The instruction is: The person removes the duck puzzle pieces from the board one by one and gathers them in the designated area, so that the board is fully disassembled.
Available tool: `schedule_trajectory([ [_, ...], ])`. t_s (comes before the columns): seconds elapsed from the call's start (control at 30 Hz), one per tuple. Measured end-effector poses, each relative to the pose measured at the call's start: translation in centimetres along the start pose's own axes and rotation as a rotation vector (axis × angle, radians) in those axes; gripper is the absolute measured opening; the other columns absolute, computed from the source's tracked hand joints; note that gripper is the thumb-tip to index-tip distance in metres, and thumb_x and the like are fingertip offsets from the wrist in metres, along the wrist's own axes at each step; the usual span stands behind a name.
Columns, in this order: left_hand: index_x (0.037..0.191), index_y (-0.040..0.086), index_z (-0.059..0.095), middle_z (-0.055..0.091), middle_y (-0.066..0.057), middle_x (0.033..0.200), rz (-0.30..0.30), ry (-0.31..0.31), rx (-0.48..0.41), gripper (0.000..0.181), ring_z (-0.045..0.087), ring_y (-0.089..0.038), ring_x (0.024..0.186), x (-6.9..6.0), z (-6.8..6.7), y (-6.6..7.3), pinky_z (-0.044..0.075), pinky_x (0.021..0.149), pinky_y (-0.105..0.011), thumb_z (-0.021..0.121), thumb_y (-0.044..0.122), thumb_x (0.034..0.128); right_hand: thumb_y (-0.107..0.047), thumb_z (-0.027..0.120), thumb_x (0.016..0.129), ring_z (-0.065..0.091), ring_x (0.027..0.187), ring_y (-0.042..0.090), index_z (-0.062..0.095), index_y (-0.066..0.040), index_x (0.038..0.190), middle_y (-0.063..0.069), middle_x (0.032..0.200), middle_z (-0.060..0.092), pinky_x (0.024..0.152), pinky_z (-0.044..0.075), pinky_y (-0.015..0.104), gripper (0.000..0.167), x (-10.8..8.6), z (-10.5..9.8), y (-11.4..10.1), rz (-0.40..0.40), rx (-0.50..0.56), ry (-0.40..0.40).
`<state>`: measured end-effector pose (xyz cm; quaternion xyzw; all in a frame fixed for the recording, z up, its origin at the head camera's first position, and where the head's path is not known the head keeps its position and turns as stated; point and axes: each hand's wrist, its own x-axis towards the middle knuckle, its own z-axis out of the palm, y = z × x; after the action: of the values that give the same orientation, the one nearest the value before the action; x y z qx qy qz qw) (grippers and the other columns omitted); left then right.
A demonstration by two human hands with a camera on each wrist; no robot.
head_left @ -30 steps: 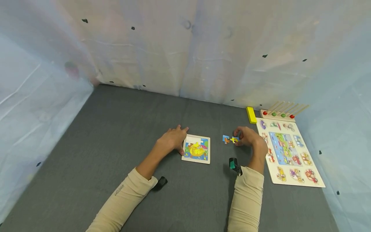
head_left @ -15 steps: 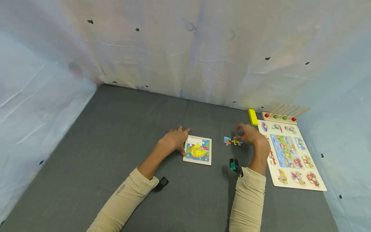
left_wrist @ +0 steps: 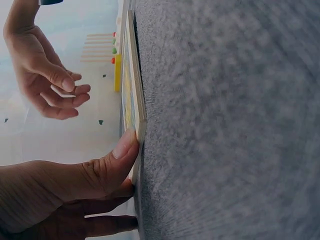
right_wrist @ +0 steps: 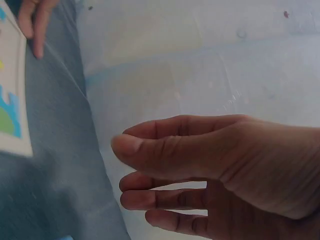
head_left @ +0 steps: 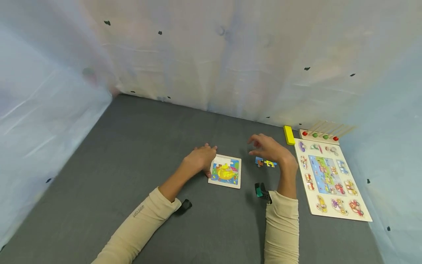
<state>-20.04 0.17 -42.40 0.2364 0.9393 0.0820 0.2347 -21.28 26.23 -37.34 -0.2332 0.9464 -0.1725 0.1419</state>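
A small framed jigsaw puzzle (head_left: 225, 173) with a yellow duck picture lies flat on the dark table. Bare board shows at its upper left. My left hand (head_left: 198, 160) steadies its left side. In the left wrist view the thumb (left_wrist: 119, 157) presses the frame's edge, and fairly straight fingers reach past it to the table. My right hand (head_left: 267, 147) is raised to the right of the puzzle, fingers loosely bent, nothing visible between them. Just below it lie a blue-and-orange puzzle piece (head_left: 259, 161) and a yellow-and-blue puzzle piece (head_left: 270, 163), side by side.
At the right lies a large wooden peg board (head_left: 308, 189) with vehicle pictures. Behind it stands a wooden base with thin rods (head_left: 324, 136) and red and green beads. A yellow block (head_left: 289, 135) lies beside them. Pale sheeting (head_left: 197, 55) walls the table.
My right hand has lifted off the yellow-and-blue piece and moved left and away from me. That piece stays on the table, turned a little. My left hand keeps its place on the puzzle.
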Motion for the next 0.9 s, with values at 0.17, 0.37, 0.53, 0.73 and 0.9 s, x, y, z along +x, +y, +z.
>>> schedule_trajectory([
  [0.17,0.161,0.002,0.037,0.031,-0.013,0.172,0.007,0.012,0.000,0.109,0.029,-0.043,0.159,0.0,0.1,-0.3,0.036,0.122,-0.066,0.095,0.032,0.0735,-0.005,0.075,0.095,0.065,0.110,0.037,0.066,0.000,0.127,0.022,0.120,0.066,0.095,0.056,0.053,0.034,1.0,1.0,-1.3,-0.050,0.012,-0.044],
  [0.37,0.163,0.002,0.033,0.029,-0.013,0.173,-0.004,-0.013,-0.010,0.111,0.028,-0.042,0.160,-0.1,0.1,-0.3,0.034,0.124,-0.065,0.094,0.032,0.0754,-0.006,0.079,0.092,0.065,0.106,0.030,0.071,-0.014,0.129,0.015,0.123,0.068,0.087,0.058,0.041,0.039,2.6,2.4,-2.4,-0.024,0.009,-0.235],
  [0.53,0.163,0.002,0.034,0.030,-0.017,0.172,-0.005,-0.008,-0.008,0.110,0.029,-0.043,0.159,-0.1,0.2,-0.3,0.035,0.124,-0.064,0.094,0.034,0.0759,-0.001,0.081,0.088,0.059,0.085,0.019,0.073,-0.014,0.125,0.012,0.113,0.072,0.074,0.051,0.028,0.040,3.6,3.5,-2.5,-0.037,0.003,-0.316],
  [0.73,0.163,0.002,0.033,0.031,-0.019,0.171,-0.007,-0.002,-0.017,0.111,0.032,-0.043,0.158,-0.1,0.3,-0.4,0.035,0.124,-0.063,0.095,0.033,0.0758,0.005,0.081,0.085,0.053,0.079,0.015,0.069,-0.014,0.115,0.011,0.103,0.068,0.069,0.045,0.024,0.038,4.1,4.2,-2.7,-0.043,-0.044,-0.323],
  [0.9,0.163,0.003,0.034,0.032,-0.019,0.171,-0.009,0.005,-0.006,0.110,0.035,-0.043,0.157,0.0,0.3,-0.4,0.036,0.124,-0.063,0.094,0.033,0.0765,0.000,0.084,0.084,0.055,0.078,0.016,0.067,-0.009,0.104,0.011,0.096,0.067,0.069,0.045,0.025,0.028,4.4,4.2,-2.8,-0.052,-0.070,-0.311],
])
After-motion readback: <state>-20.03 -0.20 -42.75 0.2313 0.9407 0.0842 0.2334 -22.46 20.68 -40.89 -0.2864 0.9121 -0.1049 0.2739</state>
